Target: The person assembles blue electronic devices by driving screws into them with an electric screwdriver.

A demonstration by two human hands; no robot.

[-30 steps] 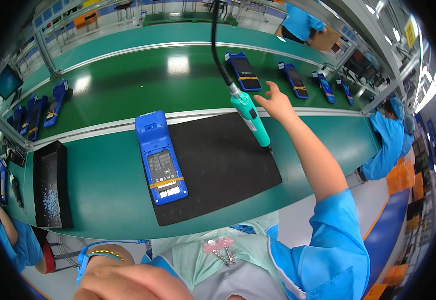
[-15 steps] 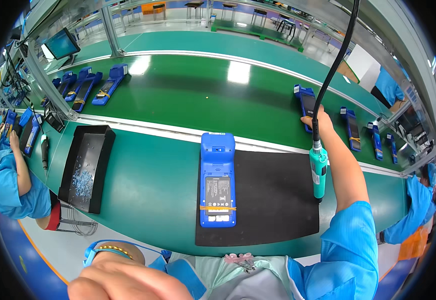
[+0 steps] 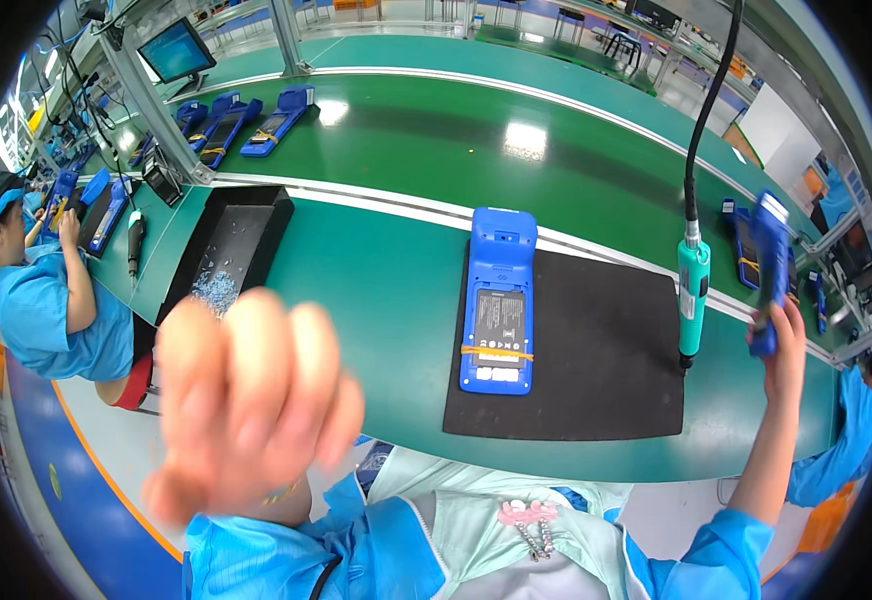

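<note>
My right hand (image 3: pixel 784 345) grips the lower end of a blue handheld terminal (image 3: pixel 771 255), holding it raised and edge-on at the right side of the bench. Close to the camera at lower left is my left hand (image 3: pixel 256 400), blurred, its fingers loosely bent and apart with nothing visible in them. Another blue handheld terminal (image 3: pixel 497 270) lies battery side up on the left part of a black mat (image 3: pixel 606 350). An orange rubber band (image 3: pixel 496 353) crosses its battery. Beside the raised terminal hangs a teal electric screwdriver (image 3: pixel 693 295) on a black cable.
A black tray (image 3: pixel 281 225) with small blue and white bits stands on the left. Several banded blue terminals (image 3: pixel 278 122) lie along the green conveyor (image 3: pixel 406 135). A co-worker (image 3: pixel 41 270) sits at far left near another screwdriver (image 3: pixel 135 240). A metal post (image 3: pixel 161 110) rises behind the tray.
My right hand has lifted the blue terminal off the conveyor and brought it rightward and nearer. My left hand has come up, its fingers now showing. The view has shifted.
</note>
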